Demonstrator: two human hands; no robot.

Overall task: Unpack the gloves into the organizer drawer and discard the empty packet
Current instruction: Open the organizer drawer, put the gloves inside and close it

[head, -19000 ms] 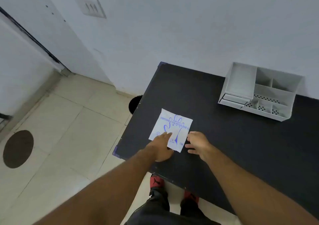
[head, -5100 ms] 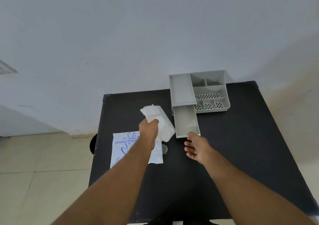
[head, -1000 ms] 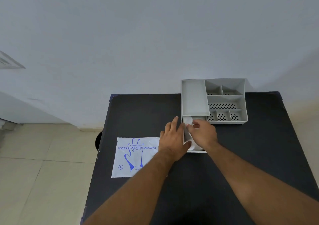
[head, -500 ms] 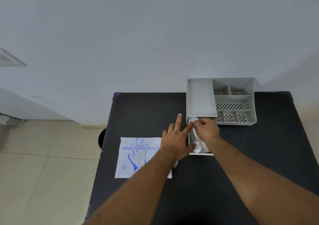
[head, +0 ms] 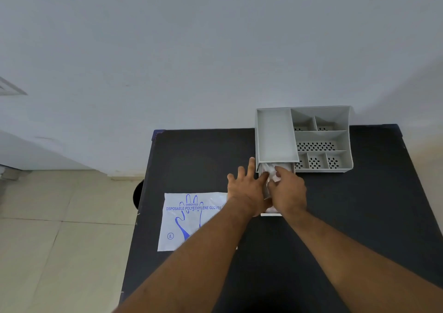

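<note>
A grey plastic organizer [head: 275, 135] stands at the back of the black table [head: 359, 216], with its drawer [head: 271, 214] pulled out toward me. A crumpled white bundle of gloves [head: 268, 170] lies in the drawer, mostly hidden by my hands. My right hand [head: 288, 194] is over the drawer, fingers curled onto the gloves. My left hand [head: 244, 188] rests against the drawer's left side, fingers spread, thumb touching the gloves. The flat white packet [head: 187, 221] with blue glove print lies on the table to the left, partly under my left forearm.
The organizer's open top has several small perforated compartments [head: 316, 146]. A dark round object [head: 137, 194] sits on the tiled floor just beyond the table's left edge. A pale wall runs directly behind the table.
Both hands have stayed at the drawer, working the gloves down into it. My right fingers have shifted slightly toward the drawer's back. The packet has not moved.
</note>
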